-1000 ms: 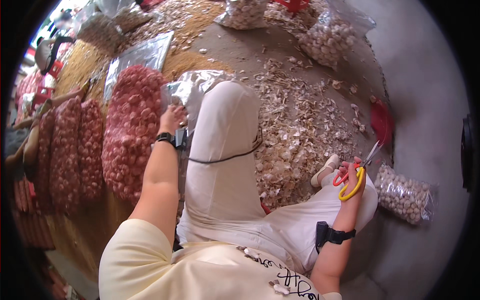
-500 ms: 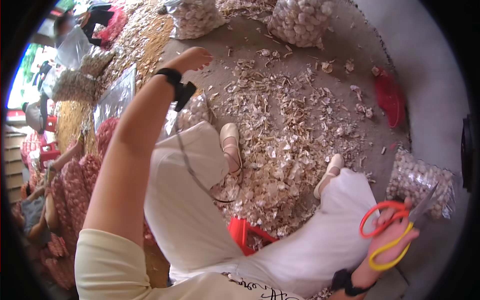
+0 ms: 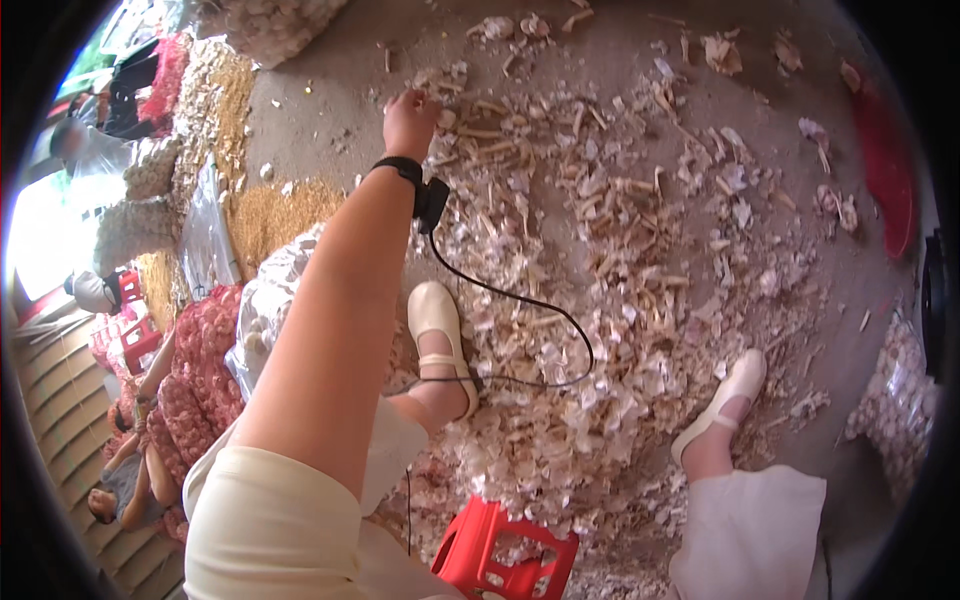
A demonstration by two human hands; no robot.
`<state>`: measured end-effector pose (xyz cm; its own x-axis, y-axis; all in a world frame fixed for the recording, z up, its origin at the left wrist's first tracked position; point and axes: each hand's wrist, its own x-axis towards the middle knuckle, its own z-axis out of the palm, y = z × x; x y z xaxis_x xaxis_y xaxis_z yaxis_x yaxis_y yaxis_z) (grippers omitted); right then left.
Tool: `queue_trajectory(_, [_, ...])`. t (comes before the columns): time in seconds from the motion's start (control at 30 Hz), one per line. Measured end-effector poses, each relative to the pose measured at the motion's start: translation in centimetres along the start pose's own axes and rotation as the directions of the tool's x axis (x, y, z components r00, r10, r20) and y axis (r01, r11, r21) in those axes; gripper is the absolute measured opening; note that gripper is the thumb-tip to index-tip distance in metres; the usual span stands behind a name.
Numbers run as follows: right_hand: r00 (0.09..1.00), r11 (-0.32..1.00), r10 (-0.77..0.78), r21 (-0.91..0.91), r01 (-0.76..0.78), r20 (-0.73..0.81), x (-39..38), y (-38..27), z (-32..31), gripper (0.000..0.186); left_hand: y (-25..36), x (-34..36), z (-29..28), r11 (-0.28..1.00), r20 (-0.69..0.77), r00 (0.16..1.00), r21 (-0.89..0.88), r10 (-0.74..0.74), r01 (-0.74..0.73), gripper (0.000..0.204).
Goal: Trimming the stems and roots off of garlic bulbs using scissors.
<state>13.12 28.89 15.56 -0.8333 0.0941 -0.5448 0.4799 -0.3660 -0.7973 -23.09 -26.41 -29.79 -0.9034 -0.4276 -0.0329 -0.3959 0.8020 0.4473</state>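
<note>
My left hand [image 3: 409, 122] is stretched far forward over the floor, at the far left edge of the litter of dry garlic skins and cut stems [image 3: 560, 300]. Its fingers curl inward beside a few pale scraps, and what they hold, if anything, is hidden. Round that wrist sits a black strap with a small black box [image 3: 430, 205], from which a thin black cable loops down past my shoe. My right hand is out of the picture.
A red plastic stool [image 3: 500, 560] stands between my legs. Clear bags of garlic stand at the right [image 3: 900, 410] and far left [image 3: 275, 25]. A red mesh bag [image 3: 885, 170] lies far right. Red net sacks [image 3: 200, 380] are stacked on the left, near another person [image 3: 140, 480].
I have leaned forward, and my left hand has come down toward the litter, its fingers curling in. My right hand, with red-and-yellow-handled scissors, has left the picture.
</note>
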Motion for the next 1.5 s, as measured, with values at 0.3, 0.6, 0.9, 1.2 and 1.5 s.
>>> queue_trajectory(0.3, [0.995,0.985,-0.058,-0.168,0.043,-0.083,0.1,0.9,-0.7,0.055,4.0,-8.9,-9.7,0.892,0.068,0.993,-0.437,-0.099,0.119,0.027])
queue_trajectory(0.6, [0.973,0.978,-0.184,-0.071,0.195,0.138,-0.6,2.4,6.3,0.04,26.9,-36.4,-34.6,0.39,0.479,0.707,-0.87,0.52,0.302,0.026])
queue_trajectory(0.9, [0.885,0.968,-0.22,-0.018,0.249,0.41,-8.0,7.6,12.0,0.034,24.5,-48.6,-39.1,0.225,0.351,0.757,-0.936,0.551,0.271,0.022])
queue_trajectory(1.2, [0.798,0.81,-0.585,0.154,0.566,0.146,-7.4,13.6,13.6,0.034,19.8,-54.2,-35.6,0.539,0.293,0.776,-0.839,0.559,-0.071,0.052])
queue_trajectory(1.5, [0.73,0.725,-0.664,-0.1,0.682,0.162,-6.7,14.9,14.6,0.034,20.7,-53.5,-35.0,0.534,0.196,0.848,-0.837,0.493,-0.116,0.045])
